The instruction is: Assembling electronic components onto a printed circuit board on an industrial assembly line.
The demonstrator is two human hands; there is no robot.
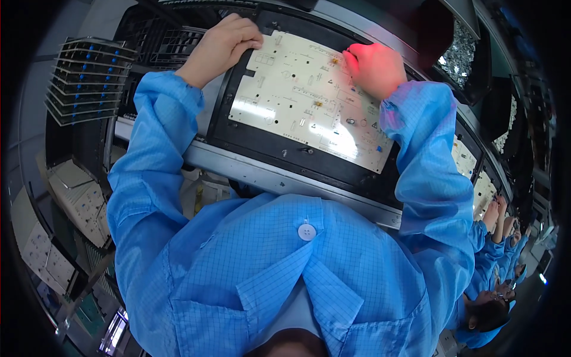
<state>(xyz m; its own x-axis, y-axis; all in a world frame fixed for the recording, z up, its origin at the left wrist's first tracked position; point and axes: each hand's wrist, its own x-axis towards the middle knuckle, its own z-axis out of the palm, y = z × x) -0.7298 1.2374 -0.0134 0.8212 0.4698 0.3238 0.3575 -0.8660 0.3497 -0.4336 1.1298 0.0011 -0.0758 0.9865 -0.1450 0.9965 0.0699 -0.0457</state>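
Note:
A cream-white circuit board (279, 89) lies in a black carrier frame (262, 143) in front of me. It bears printed outlines, holes and a few small components, some blue or yellow. At the board's upper left corner, my left hand (229, 46) is closed, its fingertips pinching the edge there. My right hand (376, 68), lit red, rests over the board's upper right part. Its fingers are curled inward by a small yellow component (335, 60); what they hold, if anything, is hidden.
A metal rail (262, 172) runs along the near side of the carrier. Stacked boards (89, 80) stand in a rack at left, with more boards (77, 190) below. Bins of small parts (458, 56) sit at upper right. Co-workers in blue (491, 273) sit further along the line.

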